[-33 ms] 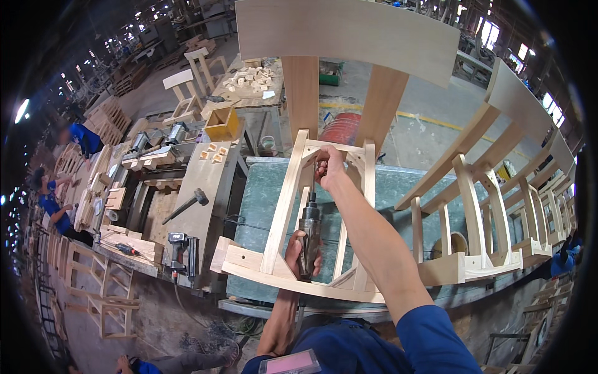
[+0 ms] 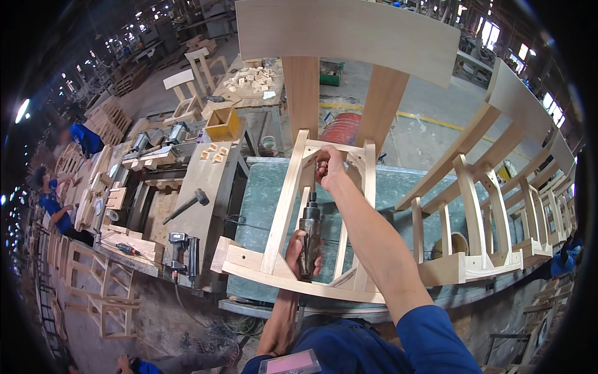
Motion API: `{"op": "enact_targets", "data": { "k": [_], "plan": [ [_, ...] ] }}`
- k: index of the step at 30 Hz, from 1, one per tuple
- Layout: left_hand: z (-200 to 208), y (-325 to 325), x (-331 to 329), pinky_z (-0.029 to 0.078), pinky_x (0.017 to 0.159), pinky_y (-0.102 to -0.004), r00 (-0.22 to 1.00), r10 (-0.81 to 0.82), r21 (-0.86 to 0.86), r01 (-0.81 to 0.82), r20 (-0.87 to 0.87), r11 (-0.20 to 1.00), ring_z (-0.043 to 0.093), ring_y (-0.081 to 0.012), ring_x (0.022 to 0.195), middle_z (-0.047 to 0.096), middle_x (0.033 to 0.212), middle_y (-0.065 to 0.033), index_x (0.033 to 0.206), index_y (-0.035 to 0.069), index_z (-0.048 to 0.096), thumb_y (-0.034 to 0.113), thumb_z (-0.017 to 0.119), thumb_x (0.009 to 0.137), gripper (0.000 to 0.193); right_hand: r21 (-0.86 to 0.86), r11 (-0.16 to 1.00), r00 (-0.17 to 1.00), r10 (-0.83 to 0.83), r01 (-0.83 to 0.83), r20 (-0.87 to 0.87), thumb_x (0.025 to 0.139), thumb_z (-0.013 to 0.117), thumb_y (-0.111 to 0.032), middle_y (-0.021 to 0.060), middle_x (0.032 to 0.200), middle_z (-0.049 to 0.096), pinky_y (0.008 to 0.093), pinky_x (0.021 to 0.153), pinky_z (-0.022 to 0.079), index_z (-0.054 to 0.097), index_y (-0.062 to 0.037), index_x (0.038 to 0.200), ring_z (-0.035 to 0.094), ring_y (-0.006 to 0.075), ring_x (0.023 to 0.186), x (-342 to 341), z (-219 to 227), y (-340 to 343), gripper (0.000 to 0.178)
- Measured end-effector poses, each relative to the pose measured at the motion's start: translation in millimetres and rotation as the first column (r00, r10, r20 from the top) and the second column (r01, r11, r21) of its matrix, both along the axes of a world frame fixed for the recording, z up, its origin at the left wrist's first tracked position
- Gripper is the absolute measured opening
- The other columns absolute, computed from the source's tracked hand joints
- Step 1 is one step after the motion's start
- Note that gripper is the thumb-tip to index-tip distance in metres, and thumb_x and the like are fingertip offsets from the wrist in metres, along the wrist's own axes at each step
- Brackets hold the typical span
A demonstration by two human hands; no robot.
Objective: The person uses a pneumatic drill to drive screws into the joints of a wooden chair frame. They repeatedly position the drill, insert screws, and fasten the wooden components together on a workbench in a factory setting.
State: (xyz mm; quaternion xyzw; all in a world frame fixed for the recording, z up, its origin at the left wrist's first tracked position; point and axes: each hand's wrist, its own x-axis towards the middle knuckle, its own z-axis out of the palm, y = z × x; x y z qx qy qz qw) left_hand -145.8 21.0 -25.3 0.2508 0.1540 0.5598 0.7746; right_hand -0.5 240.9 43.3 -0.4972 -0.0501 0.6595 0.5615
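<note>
A pale wooden chair frame [image 2: 283,215] stands before me on the green work surface [image 2: 258,193], its wide curved backrest [image 2: 349,37] at the far side. My left hand [image 2: 293,255] is wrapped round a dark power screwdriver [image 2: 309,240], held inside the frame with its tip pointing away from me. At the frame's far rail, beside the left corner block, my right hand [image 2: 330,167] has its fingers curled together. Whatever those fingers hold is too small and shaded to name. The driver's tip is just short of that hand.
More chair frames [image 2: 486,212] stand in a row on the right. On the left bench lie a black mallet [image 2: 187,204], a nail gun [image 2: 182,254] and a yellow wooden box [image 2: 222,124]. A red drum [image 2: 341,129] sits beyond the chair. Co-workers [image 2: 56,202] are at far left.
</note>
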Motion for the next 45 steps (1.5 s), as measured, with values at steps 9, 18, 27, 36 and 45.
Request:
{"op": "enact_targets", "data": {
  "k": [9, 18, 27, 36, 45],
  "plan": [
    [7, 2, 2, 0.046, 0.039, -0.0247, 1.0, 0.019, -0.036, -0.019, 0.003, 0.999, 0.057, -0.0193, 0.062, 0.056, 0.107, -0.0187, 0.125, 0.019, 0.046, 0.045, 0.051, 0.1, 0.036, -0.092, 0.995, 0.997, -0.045, 0.05, 0.055, 0.082, 0.056, -0.026, -0.0063, 0.057, 0.035, 0.0277, 0.045, 0.036, 0.05, -0.0152, 0.071, 0.032, 0.0091, 0.046, -2, -1, 2, 0.016],
    [7, 2, 4, 0.046, 0.04, -0.0254, 1.0, 0.015, -0.042, -0.014, 0.024, 0.999, 0.058, -0.0189, 0.062, 0.056, 0.105, -0.0181, 0.124, 0.018, 0.046, 0.043, 0.054, 0.099, 0.037, -0.09, 0.996, 0.956, 0.038, -0.012, 0.292, 0.083, 0.06, -0.019, -0.001, 0.061, 0.04, 0.0312, 0.044, 0.036, 0.055, -0.0091, 0.077, 0.037, 0.0124, 0.049, -8, -1, -8, 0.013],
    [8, 1, 5, 0.047, 0.04, -0.0261, 0.998, 0.02, -0.042, -0.018, 0.053, 0.999, 0.058, -0.0189, 0.062, 0.057, 0.103, -0.0186, 0.125, 0.016, 0.046, 0.04, 0.055, 0.099, 0.037, -0.058, 0.997, 0.93, 0.071, -0.054, 0.36, 0.086, 0.062, -0.018, -0.0039, 0.062, 0.041, 0.0269, 0.042, 0.036, 0.056, -0.0118, 0.078, 0.035, 0.0092, 0.048, -11, 7, -18, 0.012],
    [1, 2, 1, 0.046, 0.041, -0.0266, 0.998, 0.013, -0.026, -0.011, 0.063, 1.0, 0.058, -0.0191, 0.062, 0.056, 0.104, -0.0189, 0.126, 0.016, 0.046, 0.038, 0.052, 0.101, 0.035, -0.042, 0.997, 0.934, 0.075, -0.065, 0.35, 0.087, 0.062, -0.017, -0.0039, 0.063, 0.04, 0.0272, 0.043, 0.035, 0.055, -0.0121, 0.077, 0.034, 0.0092, 0.048, -12, 6, -20, 0.014],
    [6, 0, 0, 0.046, 0.041, -0.0266, 0.999, 0.011, -0.022, -0.01, 0.034, 1.0, 0.058, -0.019, 0.061, 0.057, 0.104, -0.0184, 0.126, 0.015, 0.046, 0.039, 0.051, 0.101, 0.035, -0.041, 0.995, 0.918, 0.097, -0.088, 0.383, 0.086, 0.062, -0.017, -0.0046, 0.062, 0.038, 0.0267, 0.043, 0.035, 0.054, -0.0118, 0.077, 0.033, 0.0084, 0.048, -8, 8, -20, 0.014]
  ]
}}
